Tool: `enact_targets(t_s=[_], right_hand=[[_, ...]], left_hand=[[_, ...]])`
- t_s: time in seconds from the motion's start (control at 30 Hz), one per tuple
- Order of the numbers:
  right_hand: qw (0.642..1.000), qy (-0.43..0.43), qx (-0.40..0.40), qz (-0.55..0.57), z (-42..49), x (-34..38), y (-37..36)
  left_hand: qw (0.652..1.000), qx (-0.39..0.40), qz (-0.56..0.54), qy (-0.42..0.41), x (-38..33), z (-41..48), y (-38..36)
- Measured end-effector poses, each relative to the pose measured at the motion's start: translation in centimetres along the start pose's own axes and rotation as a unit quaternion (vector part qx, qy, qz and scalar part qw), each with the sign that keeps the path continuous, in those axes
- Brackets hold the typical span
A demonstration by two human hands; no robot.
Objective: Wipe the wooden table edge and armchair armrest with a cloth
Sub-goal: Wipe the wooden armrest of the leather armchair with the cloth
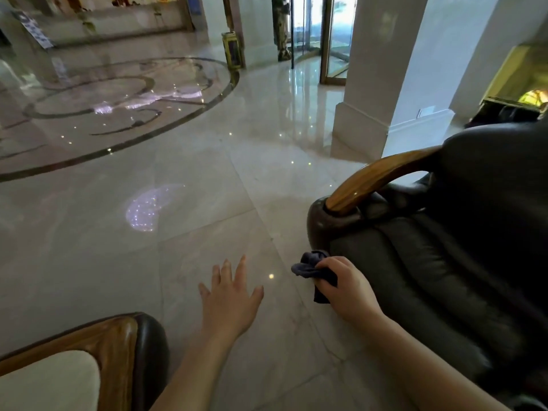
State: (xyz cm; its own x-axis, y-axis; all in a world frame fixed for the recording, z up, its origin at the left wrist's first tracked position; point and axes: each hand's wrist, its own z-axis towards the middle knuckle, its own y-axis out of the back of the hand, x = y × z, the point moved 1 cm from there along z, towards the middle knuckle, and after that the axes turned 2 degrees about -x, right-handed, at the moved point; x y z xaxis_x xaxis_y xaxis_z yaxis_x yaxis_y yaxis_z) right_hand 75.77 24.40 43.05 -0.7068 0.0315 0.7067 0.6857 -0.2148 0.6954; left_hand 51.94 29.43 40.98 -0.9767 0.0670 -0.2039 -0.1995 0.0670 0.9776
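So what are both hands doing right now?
Left hand: open, fingers spread, holding nothing.
Right hand: closed around the dark cloth.

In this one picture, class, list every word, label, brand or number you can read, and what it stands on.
None can be read.
Signboard by the far wall: blue patches with print, too blurred to read.
Gold bin: dark front panel, nothing legible.
Cloth, wooden armrest: no lettering shows.
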Motion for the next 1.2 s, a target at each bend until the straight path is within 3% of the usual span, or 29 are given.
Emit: enact_targets(t_s=[0.6,0.87,1.2], right_hand=[[0.989,-0.130,-0.067,-0.026,14.3,-7.0,1.5],[0.983,-0.163,-0.075,-0.032,20.5,-11.0,1.5],[0.979,-0.187,-0.080,-0.010,31.3,-21.6,3.9]], left_hand=[[0.982,0.063,0.014,-0.175,-10.9,22.6,-3.6],[0.973,0.088,0.015,-0.212,-15.2,31.5,-5.8],[0.968,0.100,0.033,-0.229,-24.0,41.9,-10.9]])
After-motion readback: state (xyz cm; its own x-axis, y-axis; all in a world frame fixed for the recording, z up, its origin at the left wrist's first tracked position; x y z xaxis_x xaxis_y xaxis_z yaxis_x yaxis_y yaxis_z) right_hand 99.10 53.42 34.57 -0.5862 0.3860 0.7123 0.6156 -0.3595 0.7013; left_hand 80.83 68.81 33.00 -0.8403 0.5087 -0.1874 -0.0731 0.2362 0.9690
